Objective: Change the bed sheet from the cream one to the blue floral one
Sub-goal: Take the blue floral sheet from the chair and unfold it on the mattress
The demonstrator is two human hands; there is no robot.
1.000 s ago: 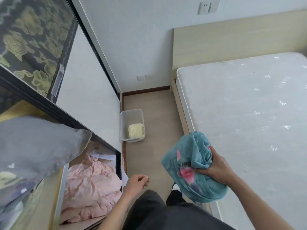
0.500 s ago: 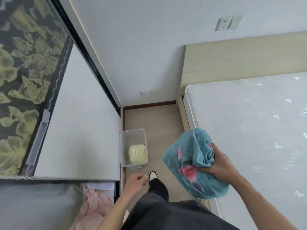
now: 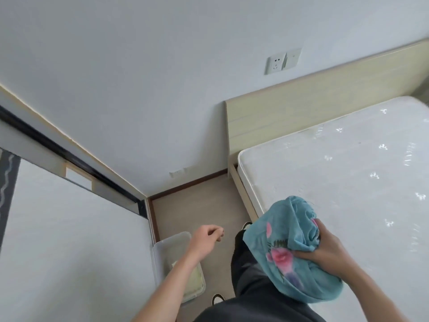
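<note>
Right hand [image 3: 325, 249] has the bunched-up blue floral sheet [image 3: 287, 252] gripped tight, held up just over the edge of the bare white mattress [image 3: 348, 173]. Left hand [image 3: 206, 238] hangs free with fingers loosely curled, holding nothing. Down on the floor by the wardrobe there's a clear plastic bin [image 3: 173, 242] with the folded cream sheet [image 3: 195, 280] inside.

Wall socket [image 3: 275, 64] above wooden headboard [image 3: 313, 105]; sliding wardrobe door [image 3: 69, 240] at left.
</note>
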